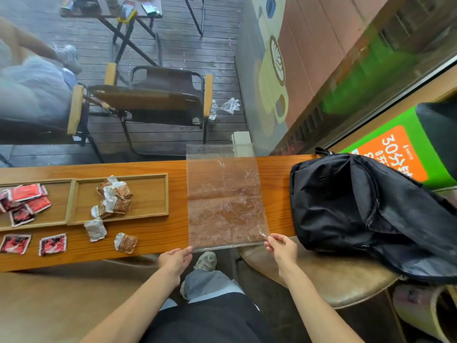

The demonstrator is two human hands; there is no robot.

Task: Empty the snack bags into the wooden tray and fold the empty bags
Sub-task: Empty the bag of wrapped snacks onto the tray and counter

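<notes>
Right at the near edge of the table, you're holding the empty clear bag by its two near corners, left hand pinching the left one, right hand pinching the right, with the bag lying flat and its far end sticking out past the table's far edge. Looks like the emptying is basically done for this one: nothing's showing inside it, and the tray is holding brown packets in its right compartment and red packets in the left. You're not quite finished though, since a few brown ones and red ones are sitting on the table just outside the tray, and the bag isn't folded yet, so I'd guess folding is the step you're starting. Can't tell if more full bags are waiting anywhere; the tray's left end is getting cut off by the frame, and the black backpack on the right is hiding whatever's behind it.
</notes>
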